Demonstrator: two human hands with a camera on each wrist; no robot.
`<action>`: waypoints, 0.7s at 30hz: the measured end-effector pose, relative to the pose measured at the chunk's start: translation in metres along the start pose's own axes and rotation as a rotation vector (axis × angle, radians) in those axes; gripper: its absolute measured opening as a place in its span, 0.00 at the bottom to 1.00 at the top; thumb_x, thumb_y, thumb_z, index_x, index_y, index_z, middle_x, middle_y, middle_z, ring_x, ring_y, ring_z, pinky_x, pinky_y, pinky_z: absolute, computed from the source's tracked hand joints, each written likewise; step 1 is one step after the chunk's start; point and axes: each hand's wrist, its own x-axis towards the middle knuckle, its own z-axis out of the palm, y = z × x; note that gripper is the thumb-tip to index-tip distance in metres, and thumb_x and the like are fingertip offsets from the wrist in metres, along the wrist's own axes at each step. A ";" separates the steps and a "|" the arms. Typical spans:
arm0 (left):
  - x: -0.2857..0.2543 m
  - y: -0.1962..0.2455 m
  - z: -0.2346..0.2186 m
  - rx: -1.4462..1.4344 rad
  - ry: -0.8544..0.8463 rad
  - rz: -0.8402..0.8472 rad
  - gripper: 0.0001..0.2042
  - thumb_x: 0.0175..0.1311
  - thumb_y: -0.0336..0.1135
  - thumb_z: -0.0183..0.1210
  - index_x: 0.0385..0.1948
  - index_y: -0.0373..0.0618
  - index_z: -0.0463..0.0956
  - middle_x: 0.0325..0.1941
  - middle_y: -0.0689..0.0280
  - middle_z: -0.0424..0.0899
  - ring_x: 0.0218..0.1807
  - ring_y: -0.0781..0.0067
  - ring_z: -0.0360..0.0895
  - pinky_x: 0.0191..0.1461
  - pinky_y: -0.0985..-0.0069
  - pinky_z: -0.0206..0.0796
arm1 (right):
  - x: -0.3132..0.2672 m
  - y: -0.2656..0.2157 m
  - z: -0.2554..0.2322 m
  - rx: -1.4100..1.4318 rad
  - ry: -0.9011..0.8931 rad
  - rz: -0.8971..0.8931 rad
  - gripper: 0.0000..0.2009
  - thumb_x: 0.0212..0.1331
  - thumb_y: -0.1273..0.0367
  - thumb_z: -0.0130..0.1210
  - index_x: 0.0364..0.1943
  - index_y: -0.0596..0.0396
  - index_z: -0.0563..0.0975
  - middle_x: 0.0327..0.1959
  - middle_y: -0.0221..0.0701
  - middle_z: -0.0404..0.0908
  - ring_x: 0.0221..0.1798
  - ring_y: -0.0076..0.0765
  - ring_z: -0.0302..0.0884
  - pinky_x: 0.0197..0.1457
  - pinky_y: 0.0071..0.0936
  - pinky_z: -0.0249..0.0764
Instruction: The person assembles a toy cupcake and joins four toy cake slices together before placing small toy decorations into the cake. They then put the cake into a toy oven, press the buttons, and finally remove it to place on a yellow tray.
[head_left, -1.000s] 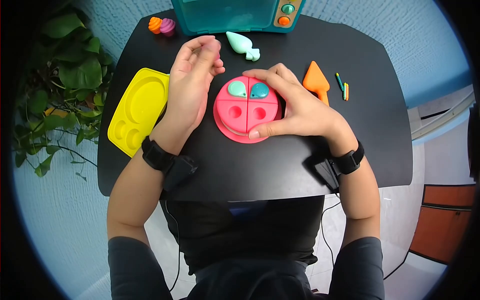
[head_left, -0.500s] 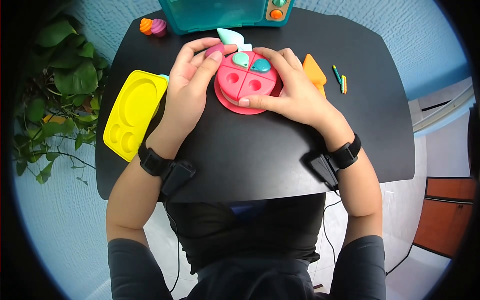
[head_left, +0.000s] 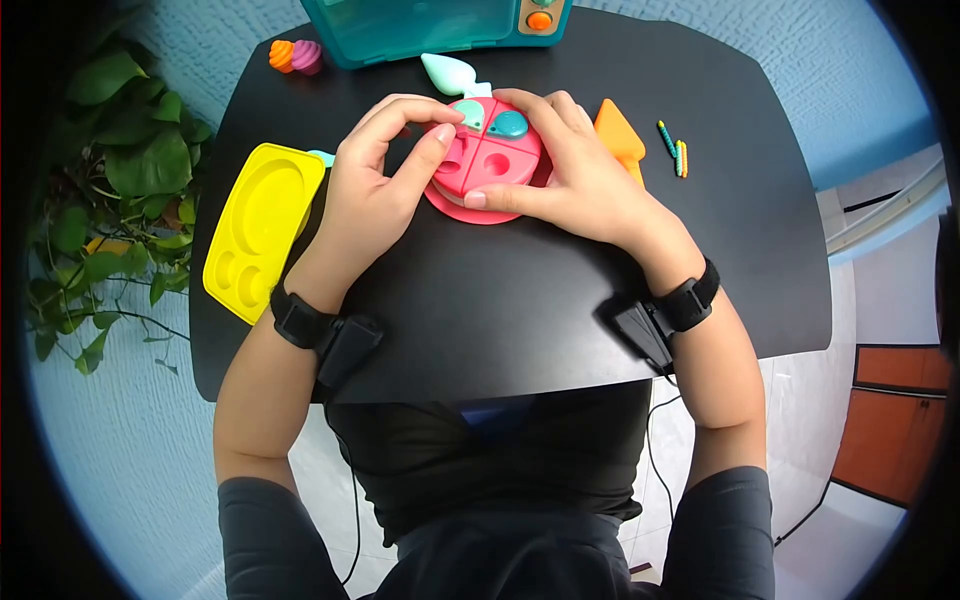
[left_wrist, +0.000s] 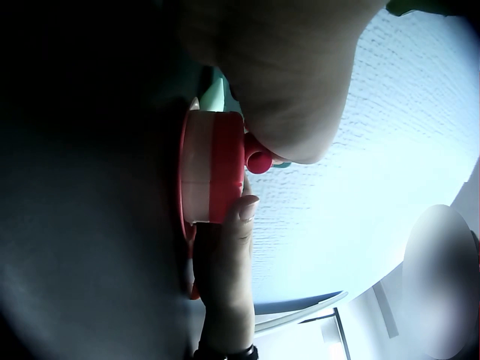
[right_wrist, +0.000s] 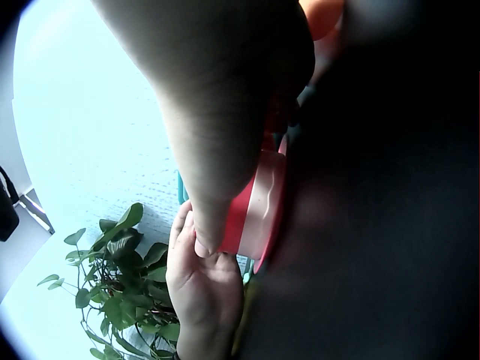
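Observation:
A round toy cake [head_left: 515, 160] with a pink top cut in four stands on a pink plate [head_left: 470, 213]. Its two far quarters carry a mint drop piece [head_left: 468, 113] and a teal one [head_left: 509, 124]; the near right quarter has a bare round hollow. The right hand [head_left: 590, 185] grips the cake's right side, thumb at the near edge. Over the near left quarter, the left hand [head_left: 375, 185] pinches a dark pink piece, mostly covered by its fingers; in the left wrist view the piece [left_wrist: 259, 161] shows a round end against the cake's top.
A mint cone-shaped piece [head_left: 450, 75] lies behind the cake, below a teal toy oven [head_left: 430, 30]. Orange and purple swirls [head_left: 294, 57] sit far left, a yellow tray [head_left: 262, 225] at left. An orange triangular server [head_left: 620, 135] and small striped sticks [head_left: 681, 158] lie at right.
The left hand has moved right with the dark pink piece, from beside the cake to its near left quarter. The right hand keeps its grip, and the cake stands higher and slightly turned in view.

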 end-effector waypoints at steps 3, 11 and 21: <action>0.000 0.002 -0.002 0.271 0.007 0.087 0.07 0.79 0.29 0.62 0.50 0.38 0.85 0.56 0.61 0.85 0.60 0.70 0.80 0.69 0.71 0.69 | 0.000 0.003 0.001 -0.009 0.009 -0.015 0.55 0.50 0.35 0.76 0.77 0.56 0.70 0.61 0.47 0.72 0.68 0.56 0.72 0.71 0.45 0.75; -0.001 -0.001 0.000 0.238 -0.015 0.087 0.06 0.80 0.30 0.61 0.47 0.38 0.83 0.55 0.60 0.85 0.61 0.69 0.79 0.69 0.71 0.69 | 0.000 -0.003 -0.002 -0.050 -0.021 -0.007 0.52 0.54 0.40 0.78 0.79 0.53 0.68 0.62 0.43 0.72 0.68 0.50 0.74 0.73 0.42 0.73; -0.003 0.001 0.000 0.136 -0.053 -0.017 0.04 0.80 0.27 0.62 0.48 0.37 0.80 0.52 0.63 0.86 0.58 0.75 0.81 0.67 0.74 0.71 | 0.001 -0.001 -0.001 -0.067 -0.025 -0.013 0.53 0.54 0.39 0.78 0.79 0.52 0.68 0.61 0.42 0.72 0.68 0.50 0.74 0.72 0.42 0.73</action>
